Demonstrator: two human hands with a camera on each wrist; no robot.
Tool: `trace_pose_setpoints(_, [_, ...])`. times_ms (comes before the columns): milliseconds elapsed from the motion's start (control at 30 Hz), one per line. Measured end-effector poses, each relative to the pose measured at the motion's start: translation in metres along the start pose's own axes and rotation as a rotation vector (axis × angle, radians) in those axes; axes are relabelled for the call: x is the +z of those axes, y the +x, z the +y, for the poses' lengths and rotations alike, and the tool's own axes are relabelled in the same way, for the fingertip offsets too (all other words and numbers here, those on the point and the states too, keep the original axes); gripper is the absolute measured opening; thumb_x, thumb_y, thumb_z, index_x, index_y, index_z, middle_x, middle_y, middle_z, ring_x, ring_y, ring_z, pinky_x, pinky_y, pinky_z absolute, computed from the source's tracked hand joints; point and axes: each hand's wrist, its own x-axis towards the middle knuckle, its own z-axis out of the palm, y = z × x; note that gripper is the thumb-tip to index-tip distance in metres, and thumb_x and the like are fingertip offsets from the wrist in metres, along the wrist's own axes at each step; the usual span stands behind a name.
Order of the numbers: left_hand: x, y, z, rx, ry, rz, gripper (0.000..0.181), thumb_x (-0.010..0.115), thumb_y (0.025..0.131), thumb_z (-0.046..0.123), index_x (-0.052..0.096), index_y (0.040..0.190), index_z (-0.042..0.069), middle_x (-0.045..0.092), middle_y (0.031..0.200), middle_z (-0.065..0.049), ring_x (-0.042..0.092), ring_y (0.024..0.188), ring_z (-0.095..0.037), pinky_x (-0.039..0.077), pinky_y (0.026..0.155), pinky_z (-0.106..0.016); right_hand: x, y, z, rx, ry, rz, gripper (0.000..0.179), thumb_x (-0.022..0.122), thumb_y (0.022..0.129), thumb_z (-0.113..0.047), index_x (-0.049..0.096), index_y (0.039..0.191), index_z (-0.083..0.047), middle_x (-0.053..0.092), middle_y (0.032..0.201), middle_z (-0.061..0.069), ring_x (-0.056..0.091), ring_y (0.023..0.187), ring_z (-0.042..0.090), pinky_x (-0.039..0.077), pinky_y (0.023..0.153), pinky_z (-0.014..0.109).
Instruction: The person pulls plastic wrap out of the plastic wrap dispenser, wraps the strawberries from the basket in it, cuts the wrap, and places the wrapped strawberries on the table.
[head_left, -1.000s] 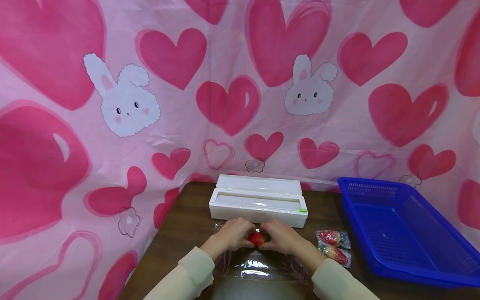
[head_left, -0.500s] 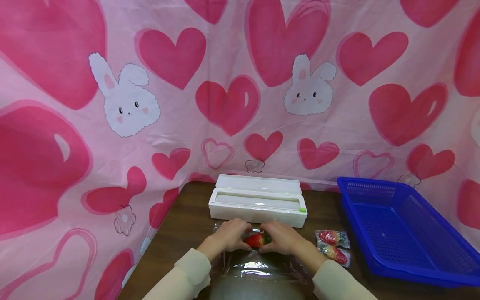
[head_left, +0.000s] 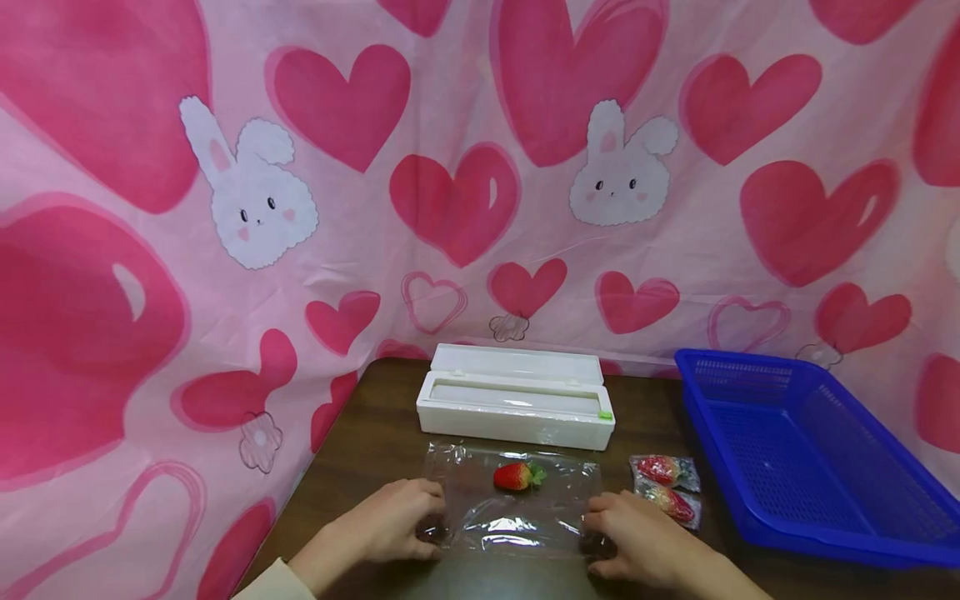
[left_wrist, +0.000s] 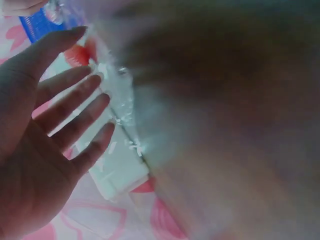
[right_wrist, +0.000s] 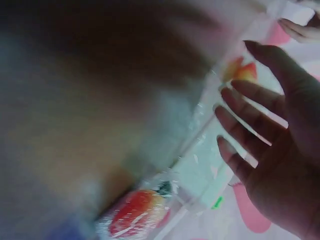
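A red strawberry (head_left: 513, 477) with green leaves lies on its side on a sheet of clear plastic film (head_left: 551, 518) spread on the table. At the film's left edge is my left hand (head_left: 390, 521); my right hand (head_left: 645, 537) is at its right edge. The left wrist view has the left hand (left_wrist: 50, 120) with fingers apart and nothing in its palm. Likewise, the right hand (right_wrist: 275, 130) in the right wrist view has extended fingers and holds nothing. Whether fingertips touch the film's edges is hard to tell.
Behind the film stands a white cling film box (head_left: 517, 421) with its lid raised. Two wrapped strawberries (head_left: 667, 490) lie to the right, beside a blue plastic basket (head_left: 795, 467). A pink heart-print cloth (head_left: 465, 108) hangs behind the dark wooden table (head_left: 360, 467).
Both hands have left the strawberry, which now lies on the film. They have moved apart and nearer to me, to the film's left and right edges.
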Motion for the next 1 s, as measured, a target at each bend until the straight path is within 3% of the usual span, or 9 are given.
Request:
trace_pose_setpoints(133, [0.009, -0.013, 0.001, 0.014, 0.053, 0.03, 0.018, 0.086, 0.074, 0.025, 0.074, 0.087, 0.021, 0.064, 0.097, 0.012, 0.06, 0.083, -0.003, 0.053, 0.073, -0.027, 0.011, -0.01, -0.002, 0.008, -0.053, 0.004, 0.019, 0.086, 0.075, -0.032, 0.069, 0.082, -0.025, 0.051, 0.079, -0.017, 0.047, 0.069, 0.002, 0.042, 0.059, 0.027])
trace_pose_setpoints(333, [0.02, -0.023, -0.002, 0.1, 0.069, 0.185, 0.015, 0.081, 0.075, 0.007, 0.071, 0.075, 0.019, 0.064, 0.089, 0.012, 0.06, 0.077, -0.001, 0.051, 0.068, -0.021, 0.022, -0.015, 0.002, 0.024, -0.07, 0.089, 0.016, 0.083, 0.08, -0.016, 0.069, 0.076, -0.023, 0.049, 0.075, -0.016, 0.046, 0.063, 0.002, 0.041, 0.055, 0.025])
trace_pose_setpoints(400, [0.023, -0.025, -0.005, 0.105, 0.022, 0.213, 0.017, 0.08, 0.078, 0.004, 0.071, 0.076, 0.017, 0.064, 0.086, 0.012, 0.059, 0.077, 0.0, 0.05, 0.068, -0.019, 0.023, -0.017, 0.003, 0.037, -0.035, 0.113, 0.016, 0.082, 0.083, -0.015, 0.069, 0.077, -0.023, 0.049, 0.076, -0.017, 0.047, 0.064, 0.001, 0.042, 0.056, 0.025])
trace_pose_setpoints(633, [0.025, -0.027, -0.015, 0.026, -0.25, 0.235, 0.017, 0.076, 0.088, 0.002, 0.067, 0.085, 0.016, 0.065, 0.08, 0.013, 0.056, 0.076, 0.006, 0.048, 0.067, -0.014, 0.021, -0.021, 0.008, 0.099, 0.19, 0.15, 0.018, 0.075, 0.09, -0.01, 0.064, 0.085, -0.023, 0.052, 0.08, -0.021, 0.048, 0.071, -0.005, 0.047, 0.059, 0.024])
trace_pose_setpoints(733, [0.023, -0.025, -0.017, -0.006, -0.306, 0.241, 0.015, 0.074, 0.09, 0.002, 0.067, 0.087, 0.015, 0.069, 0.082, 0.011, 0.058, 0.078, 0.005, 0.051, 0.069, -0.018, 0.02, -0.02, 0.011, 0.127, 0.27, 0.164, 0.019, 0.071, 0.094, -0.01, 0.061, 0.085, -0.023, 0.051, 0.077, -0.022, 0.047, 0.07, -0.005, 0.046, 0.059, 0.025])
trace_pose_setpoints(1000, [0.019, -0.017, -0.019, -0.082, -0.383, 0.3, 0.014, 0.068, 0.093, -0.001, 0.067, 0.087, 0.011, 0.069, 0.081, 0.007, 0.059, 0.076, 0.002, 0.053, 0.068, -0.024, 0.016, -0.015, 0.014, 0.205, 0.313, 0.231, 0.018, 0.064, 0.1, -0.012, 0.058, 0.086, -0.021, 0.047, 0.075, -0.022, 0.045, 0.068, -0.004, 0.042, 0.059, 0.024])
